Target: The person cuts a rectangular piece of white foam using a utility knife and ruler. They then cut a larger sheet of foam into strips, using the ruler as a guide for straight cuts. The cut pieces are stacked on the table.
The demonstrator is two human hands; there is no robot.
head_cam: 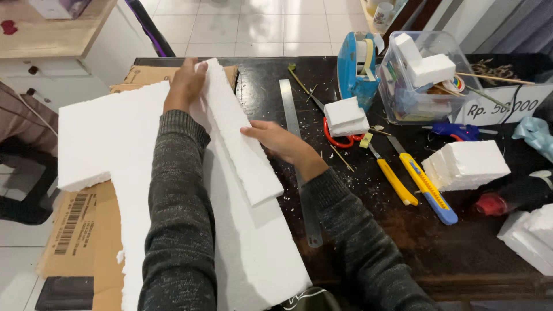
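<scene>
A long white foam strip (239,135) lies slanted on top of a large white foam sheet (121,150). My left hand (185,83) grips the strip's far end, fingers wrapped over its edge. My right hand (279,141) presses against the strip's right side near its middle, thumb on the foam. Both arms wear dark grey knit sleeves. The foam sheet rests on flattened brown cardboard (80,230) at the left end of a dark wooden table (461,247).
A steel ruler (299,161) lies right of the strip. Beyond it are red scissors (340,138), small foam blocks (345,115), a yellow cutter (394,181), a yellow-blue cutter (429,190), a blue tape dispenser (357,69), a clear plastic box (426,80) and stacked foam pieces (466,164).
</scene>
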